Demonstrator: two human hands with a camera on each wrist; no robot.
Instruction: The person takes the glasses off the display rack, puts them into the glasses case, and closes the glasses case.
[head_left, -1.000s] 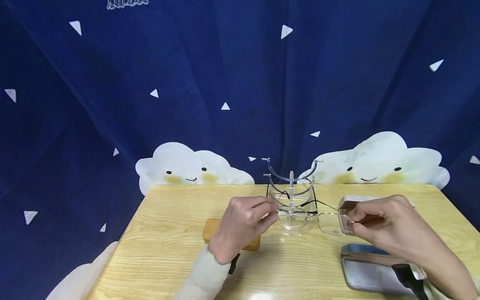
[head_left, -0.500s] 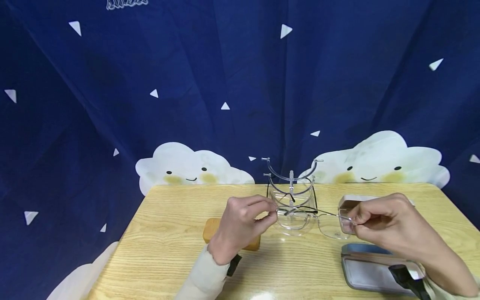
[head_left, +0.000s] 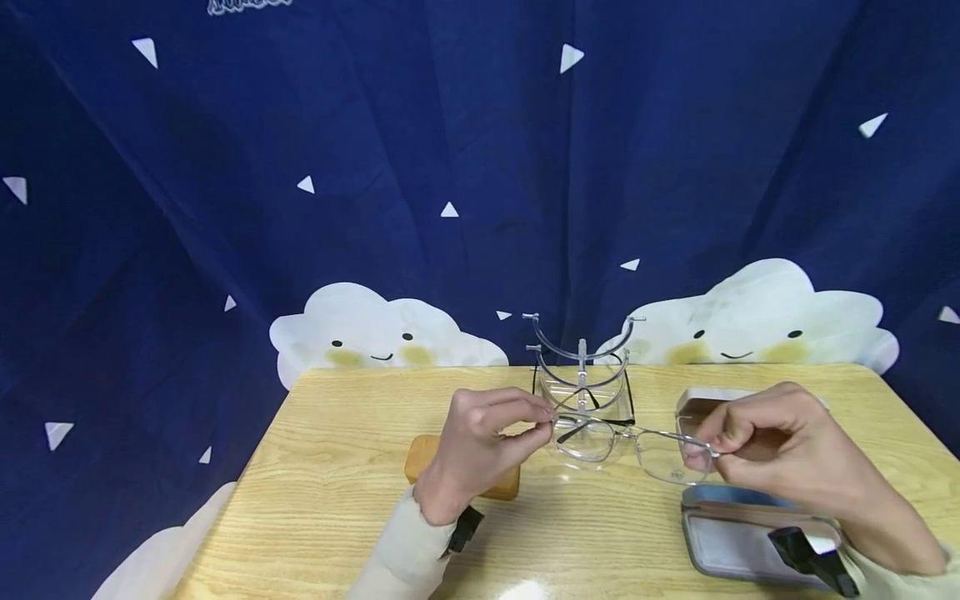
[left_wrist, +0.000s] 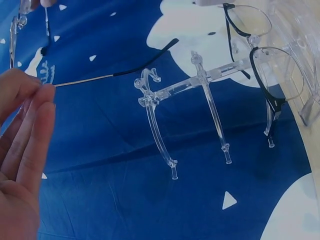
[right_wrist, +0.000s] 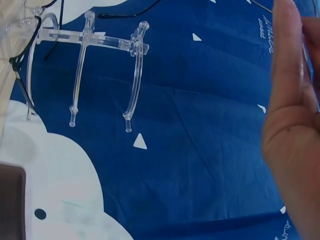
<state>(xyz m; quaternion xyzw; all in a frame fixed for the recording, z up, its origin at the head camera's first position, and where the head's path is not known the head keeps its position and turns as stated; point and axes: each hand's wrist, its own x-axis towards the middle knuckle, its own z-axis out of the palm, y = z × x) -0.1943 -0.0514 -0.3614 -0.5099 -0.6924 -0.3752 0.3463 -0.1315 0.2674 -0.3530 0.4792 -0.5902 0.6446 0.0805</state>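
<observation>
A navy curtain (head_left: 450,125) patterned with white triangles and clouds backs a wood-grained table (head_left: 322,500), where one clear, tiered display stand (head_left: 582,358) rises at the far side, right of center. Two cases sit at right: one open near case (head_left: 742,550) and one white-and-brown far case (head_left: 708,400), partly hidden behind the right hand (head_left: 787,450). One orange object (head_left: 423,454) lies partly covered by the left hand (head_left: 483,442). Both hands pinch one pair of thin metal-framed glasses (head_left: 628,432), thumb and fingers closed on its left and right ends, holding it on the stand's near side, apparently above the table. The pair looks light, springy and fragile, its lenses likely smooth and easily smudged; the outer corners and temple arms seem the safest grip. A second, dark-framed pair (left_wrist: 262,85) rests on the stand, making two.
</observation>
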